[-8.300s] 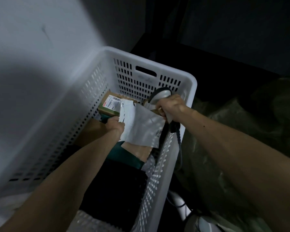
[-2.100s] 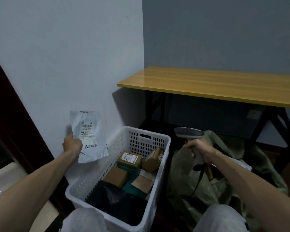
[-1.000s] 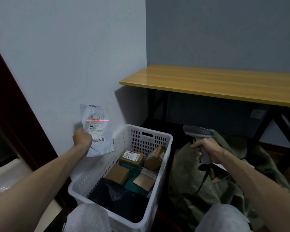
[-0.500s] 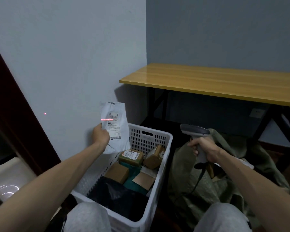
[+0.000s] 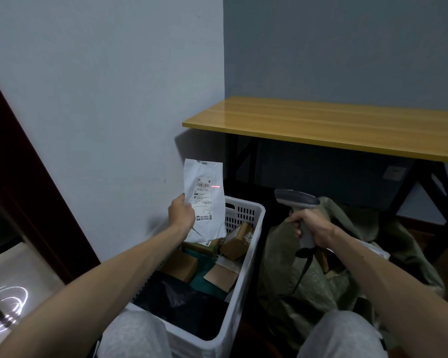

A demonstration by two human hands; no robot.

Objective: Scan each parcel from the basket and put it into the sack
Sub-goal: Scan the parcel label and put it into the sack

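White parcel [image 5: 204, 200] upright above pinching left hand [image 5: 181, 214]; right hand [image 5: 314, 229] grips scanner [image 5: 295, 200].

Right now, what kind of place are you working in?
Likely a plain room used for parcel sorting: a white basket of parcels, a green sack beside it, and a wooden table against bare walls.

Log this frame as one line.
step: scan | left hand: holds mailer up | right hand: grips scanner | laser line: at mailer's right edge | basket: boxes inside | sack: right of basket
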